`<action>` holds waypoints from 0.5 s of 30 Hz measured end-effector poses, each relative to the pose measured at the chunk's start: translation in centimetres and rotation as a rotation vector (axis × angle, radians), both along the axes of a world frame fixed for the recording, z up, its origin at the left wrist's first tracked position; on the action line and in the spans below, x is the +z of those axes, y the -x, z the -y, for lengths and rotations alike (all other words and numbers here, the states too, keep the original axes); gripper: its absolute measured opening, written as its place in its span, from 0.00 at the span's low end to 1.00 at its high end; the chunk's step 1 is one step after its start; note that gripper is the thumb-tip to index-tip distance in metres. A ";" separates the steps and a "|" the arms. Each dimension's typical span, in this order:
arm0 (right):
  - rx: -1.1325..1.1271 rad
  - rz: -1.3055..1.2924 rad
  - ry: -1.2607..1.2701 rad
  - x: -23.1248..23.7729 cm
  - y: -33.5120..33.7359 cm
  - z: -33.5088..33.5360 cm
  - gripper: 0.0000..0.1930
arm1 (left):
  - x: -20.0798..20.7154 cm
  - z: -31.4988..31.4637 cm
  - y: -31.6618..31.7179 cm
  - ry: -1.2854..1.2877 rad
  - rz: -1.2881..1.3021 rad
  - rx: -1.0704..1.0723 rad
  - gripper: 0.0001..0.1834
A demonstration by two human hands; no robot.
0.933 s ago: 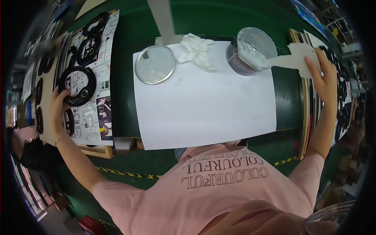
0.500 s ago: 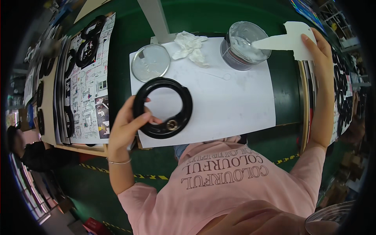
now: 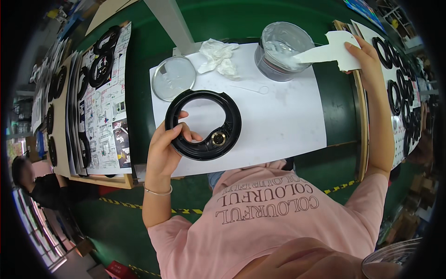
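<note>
My left hand (image 3: 163, 148) grips a black plastic ring (image 3: 235, 118) by its left side, thumb on the near face and fingers through the opening. A round brass-coloured fitting (image 3: 218, 138) sits in the ring's lower right part. The ring is held over the white sheet (image 3: 283, 121). At the upper right, my right hand (image 3: 368, 58) pinches the wide end of a white card scraper (image 3: 343, 50). Its narrow tip reaches the rim of a transparent tub (image 3: 274, 70) of whitish paste, where tip and paste blend together.
A round lid (image 3: 173, 76) smeared with paste lies behind the ring, beside crumpled white tissue (image 3: 216, 52). A thin looped wire (image 3: 253, 89) rests on the sheet. A grey post (image 3: 171, 23) rises at the back. Boards with black rings (image 3: 101, 69) flank both sides. Another person (image 3: 44, 188) is at far left.
My left hand has brought the ring slightly right and tilted it, showing more of its inner side. The scraper, still at the tub, has shifted a little left in view with the whole scene.
</note>
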State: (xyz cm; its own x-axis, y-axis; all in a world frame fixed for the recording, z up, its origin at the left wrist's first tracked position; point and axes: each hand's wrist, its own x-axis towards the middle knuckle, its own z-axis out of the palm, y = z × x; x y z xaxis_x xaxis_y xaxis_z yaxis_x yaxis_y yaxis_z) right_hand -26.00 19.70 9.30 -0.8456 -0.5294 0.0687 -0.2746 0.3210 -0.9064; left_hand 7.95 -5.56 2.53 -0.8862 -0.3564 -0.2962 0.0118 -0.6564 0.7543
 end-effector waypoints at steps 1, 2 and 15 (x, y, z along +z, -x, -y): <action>0.005 0.063 0.045 -0.1 0.5 -0.3 0.23 | 0.2 0.0 0.1 -0.006 0.011 0.004 0.14; 0.009 0.126 0.091 -0.2 0.7 -0.6 0.23 | 0.3 -0.1 0.2 -0.012 0.022 0.008 0.15; 0.273 -0.932 0.258 -2.6 -6.8 -5.7 0.14 | 0.6 -3.6 6.5 -0.187 -0.120 -0.062 0.10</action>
